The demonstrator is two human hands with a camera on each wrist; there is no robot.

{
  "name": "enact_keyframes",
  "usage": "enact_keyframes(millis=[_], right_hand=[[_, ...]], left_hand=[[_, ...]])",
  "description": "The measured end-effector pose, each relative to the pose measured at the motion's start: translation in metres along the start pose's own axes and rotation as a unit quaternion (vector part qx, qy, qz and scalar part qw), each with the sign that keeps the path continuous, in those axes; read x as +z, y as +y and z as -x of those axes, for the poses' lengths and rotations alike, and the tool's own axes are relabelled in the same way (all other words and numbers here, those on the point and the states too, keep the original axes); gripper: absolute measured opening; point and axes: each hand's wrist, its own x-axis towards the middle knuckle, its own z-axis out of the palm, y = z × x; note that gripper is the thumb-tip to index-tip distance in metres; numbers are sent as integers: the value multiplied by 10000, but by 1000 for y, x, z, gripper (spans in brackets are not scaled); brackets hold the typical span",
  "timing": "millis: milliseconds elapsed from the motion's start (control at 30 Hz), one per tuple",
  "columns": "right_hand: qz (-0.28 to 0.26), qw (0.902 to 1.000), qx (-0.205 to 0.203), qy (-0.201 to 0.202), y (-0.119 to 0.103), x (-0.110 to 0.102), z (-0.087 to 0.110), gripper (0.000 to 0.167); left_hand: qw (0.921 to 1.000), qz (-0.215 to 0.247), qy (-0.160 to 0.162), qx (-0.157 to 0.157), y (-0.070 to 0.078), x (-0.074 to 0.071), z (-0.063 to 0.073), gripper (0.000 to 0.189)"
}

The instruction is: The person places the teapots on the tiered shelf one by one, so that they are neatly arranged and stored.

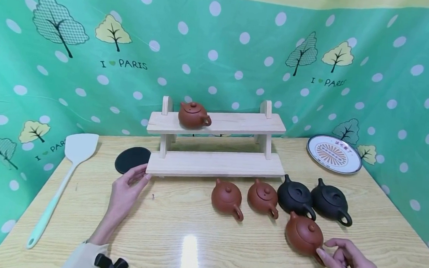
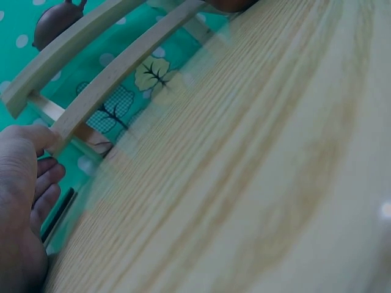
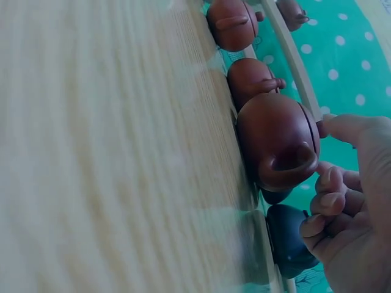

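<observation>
My left hand (image 1: 128,190) holds the left end of the lower board of a two-tier wooden shelf (image 1: 212,163), thumb at the front corner. My right hand (image 1: 355,267) pinches the handle of a reddish-brown teapot (image 1: 305,236) with thumb and index finger, the other fingers curled. The same teapot (image 3: 272,137) shows its handle loop between the fingertips in the right wrist view. One more brown teapot (image 1: 192,116) sits on the upper tier. Two others, a brown teapot (image 1: 226,197) and its neighbour (image 1: 263,197), stand before the shelf.
Beside the brown pair stand a black teapot (image 1: 296,197) and a second black teapot (image 1: 332,202). A patterned plate (image 1: 334,154) leans at the back right. On the left lie a black round mat (image 1: 131,160) and a white spatula (image 1: 65,177) with a pale green handle.
</observation>
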Motion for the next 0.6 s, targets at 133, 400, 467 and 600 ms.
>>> enact_keyframes(millis=[133, 400, 467, 600], right_hand=[[-1, 9998, 162, -103, 1, 1, 3, 32], [195, 9978, 392, -497, 4, 4, 2, 28], [259, 9988, 189, -383, 5, 5, 2, 21], [347, 9990, -206, -200, 10, 8, 3, 12]], left_hand=[[10000, -40, 3, 3, 1, 0, 0, 37], [10000, -20, 5, 43, 1, 1, -1, 37], [10000, 10, 8, 47, 1, 1, -1, 36], [10000, 30, 12, 50, 0, 1, -1, 36]])
